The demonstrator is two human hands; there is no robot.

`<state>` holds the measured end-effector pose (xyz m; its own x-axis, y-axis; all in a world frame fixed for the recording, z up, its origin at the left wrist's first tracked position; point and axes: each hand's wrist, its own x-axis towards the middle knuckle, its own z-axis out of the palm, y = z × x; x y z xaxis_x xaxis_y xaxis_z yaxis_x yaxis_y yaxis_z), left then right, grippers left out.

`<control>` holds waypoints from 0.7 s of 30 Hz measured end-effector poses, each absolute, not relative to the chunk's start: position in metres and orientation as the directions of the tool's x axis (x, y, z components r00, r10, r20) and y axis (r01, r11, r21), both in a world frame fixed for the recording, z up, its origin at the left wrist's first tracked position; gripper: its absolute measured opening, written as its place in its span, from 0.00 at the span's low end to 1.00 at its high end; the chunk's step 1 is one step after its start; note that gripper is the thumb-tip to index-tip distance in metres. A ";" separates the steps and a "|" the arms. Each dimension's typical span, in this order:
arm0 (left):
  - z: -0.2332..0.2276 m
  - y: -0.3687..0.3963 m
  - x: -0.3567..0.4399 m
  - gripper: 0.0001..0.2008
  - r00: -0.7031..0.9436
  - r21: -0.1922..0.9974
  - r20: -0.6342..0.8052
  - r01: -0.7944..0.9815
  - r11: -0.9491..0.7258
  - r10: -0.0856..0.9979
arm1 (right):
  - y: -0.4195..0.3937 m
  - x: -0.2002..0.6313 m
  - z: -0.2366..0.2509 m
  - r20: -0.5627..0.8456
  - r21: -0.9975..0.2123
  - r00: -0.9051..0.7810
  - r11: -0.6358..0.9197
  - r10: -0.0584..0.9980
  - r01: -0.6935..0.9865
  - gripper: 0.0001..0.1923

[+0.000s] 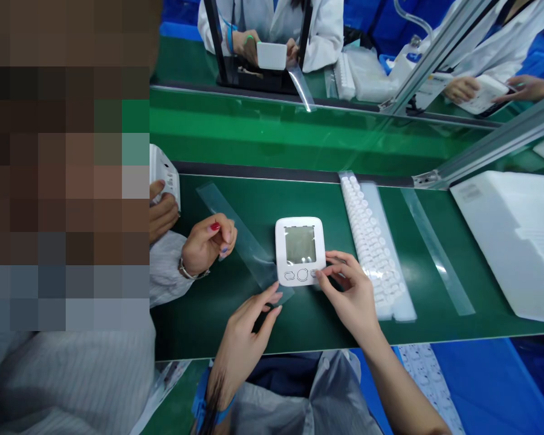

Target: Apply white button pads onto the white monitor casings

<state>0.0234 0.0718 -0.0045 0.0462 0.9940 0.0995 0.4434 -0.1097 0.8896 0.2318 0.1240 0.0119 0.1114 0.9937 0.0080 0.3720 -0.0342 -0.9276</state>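
A white blood pressure monitor (pixel 300 275) with a grey screen and outlined buttons is tilted above the green table. My right hand (pixel 351 290) pinches its lower right corner, thumb on the front and fingers behind. Close to the lower left corner is my left hand (pixel 254 320), its thumb and index finger apart and no grip on the monitor visible. A clear plastic strip (pixel 240 232) runs diagonally on the table, its near end beside my left fingertips. Right of the monitor lies a tray of white round pieces (pixel 372 241).
On the left, a co-worker's hand (pixel 208 241) hovers over the table, the other holding a white device (pixel 165 175). Another clear strip (pixel 437 254) and a large white foam box (pixel 517 241) lie right. Beyond the green divider (pixel 263 133) and metal frame (pixel 428 66), people handle devices.
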 end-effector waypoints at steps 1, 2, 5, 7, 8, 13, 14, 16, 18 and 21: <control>-0.004 0.072 0.024 0.19 0.047 0.890 0.101 0.442 -0.111 0.994 | 0.124 0.232 0.012 0.010 -0.928 0.111 -0.033 0.994 0.372 0.09; -0.005 0.072 0.024 0.18 0.049 0.890 0.104 0.441 -0.116 0.993 | 0.124 0.232 0.012 0.009 -0.927 0.111 -0.033 0.994 0.372 0.09; -0.006 0.072 0.024 0.19 0.049 0.889 0.112 0.441 -0.122 0.993 | 0.123 0.231 0.012 0.012 -0.924 0.108 -0.031 0.994 0.380 0.09; -0.007 0.072 0.024 0.19 0.052 0.888 0.114 0.442 -0.125 0.992 | 0.123 0.231 0.013 0.014 -0.922 0.106 -0.028 0.994 0.386 0.09; -0.007 0.072 0.024 0.19 0.053 0.889 0.112 0.441 -0.124 0.992 | 0.123 0.231 0.013 0.016 -0.922 0.105 -0.027 0.994 0.387 0.09; -0.007 0.071 0.024 0.18 0.050 0.891 0.088 0.442 -0.101 0.995 | 0.123 0.230 0.014 0.028 -0.918 0.102 -0.015 0.994 0.397 0.10; -0.007 0.071 0.024 0.18 0.050 0.891 0.086 0.442 -0.100 0.995 | 0.122 0.230 0.014 0.033 -0.917 0.102 -0.011 0.994 0.398 0.10; -0.007 0.071 0.024 0.17 0.053 0.891 0.085 0.443 -0.100 0.995 | 0.122 0.229 0.014 0.043 -0.916 0.103 -0.002 0.994 0.402 0.10; -0.008 0.071 0.024 0.18 0.055 0.890 0.092 0.442 -0.107 0.994 | 0.122 0.229 0.014 0.052 -0.913 0.105 0.004 0.993 0.408 0.11; -0.008 0.071 0.023 0.18 0.057 0.890 0.100 0.441 -0.115 0.993 | 0.121 0.229 0.013 0.049 -0.914 0.106 0.001 0.993 0.407 0.10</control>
<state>0.0234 0.0709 -0.0077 0.0567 0.9933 0.1002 0.4413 -0.1150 0.8899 0.2291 0.1215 0.0127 0.1062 0.9932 0.0486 0.4065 0.0013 -0.9136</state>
